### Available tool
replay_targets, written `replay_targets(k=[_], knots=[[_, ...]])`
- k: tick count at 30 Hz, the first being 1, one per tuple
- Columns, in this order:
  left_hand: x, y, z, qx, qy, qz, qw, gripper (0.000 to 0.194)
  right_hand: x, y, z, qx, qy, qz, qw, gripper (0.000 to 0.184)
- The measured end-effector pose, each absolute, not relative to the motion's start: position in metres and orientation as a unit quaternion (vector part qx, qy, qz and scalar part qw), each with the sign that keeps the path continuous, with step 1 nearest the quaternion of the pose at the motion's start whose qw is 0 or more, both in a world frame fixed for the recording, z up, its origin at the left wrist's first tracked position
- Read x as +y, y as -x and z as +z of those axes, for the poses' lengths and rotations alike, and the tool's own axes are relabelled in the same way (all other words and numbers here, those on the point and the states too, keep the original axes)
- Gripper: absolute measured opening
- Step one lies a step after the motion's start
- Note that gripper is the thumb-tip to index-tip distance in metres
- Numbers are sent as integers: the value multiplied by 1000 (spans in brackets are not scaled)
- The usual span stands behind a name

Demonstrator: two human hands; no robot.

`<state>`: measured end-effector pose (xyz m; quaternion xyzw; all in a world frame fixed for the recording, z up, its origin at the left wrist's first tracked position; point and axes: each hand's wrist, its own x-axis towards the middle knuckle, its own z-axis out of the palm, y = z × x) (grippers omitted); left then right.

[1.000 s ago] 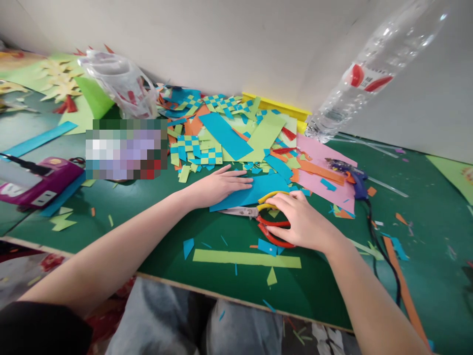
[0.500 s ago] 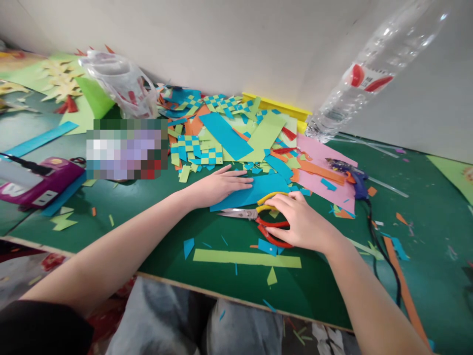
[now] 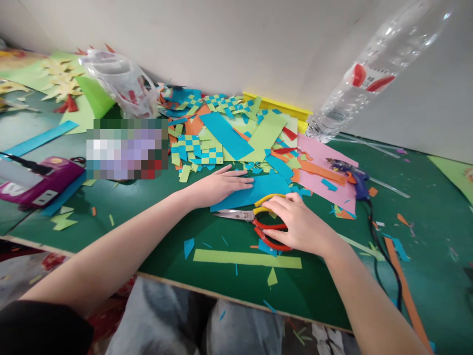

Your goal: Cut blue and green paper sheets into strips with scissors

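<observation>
My left hand (image 3: pixel 223 187) lies flat with fingers stretched out on a blue paper sheet (image 3: pixel 264 188), pressing it to the green table. My right hand (image 3: pixel 301 222) grips the handles of a pair of scissors (image 3: pixel 238 215), one red and one yellow. The blades point left and lie along the sheet's near edge, nearly closed. Below the scissors a light green paper strip (image 3: pixel 247 259) lies across the table, with small blue and green scraps around it.
Woven blue-green paper pieces (image 3: pixel 188 145) and strips are heaped at the back. A pink sheet (image 3: pixel 325 172) with a glue gun (image 3: pixel 357 183) and cord lies right. A plastic bottle (image 3: pixel 373 79) stands behind. A purple power strip (image 3: pixel 44 182) is left; a plastic bag (image 3: pixel 121 84) stands farther back.
The scissors in my right hand have shifted very slightly left. My left hand and the blue sheet stay in place.
</observation>
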<state>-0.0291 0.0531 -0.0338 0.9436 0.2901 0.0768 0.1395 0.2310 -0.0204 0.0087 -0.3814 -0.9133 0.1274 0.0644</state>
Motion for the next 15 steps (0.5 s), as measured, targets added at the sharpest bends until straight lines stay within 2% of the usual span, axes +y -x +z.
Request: replay_targets(k=[15], knots=[[53,28,-33,292,-944,74,134,44,-23,-225,3,-919,375,107,63,37]])
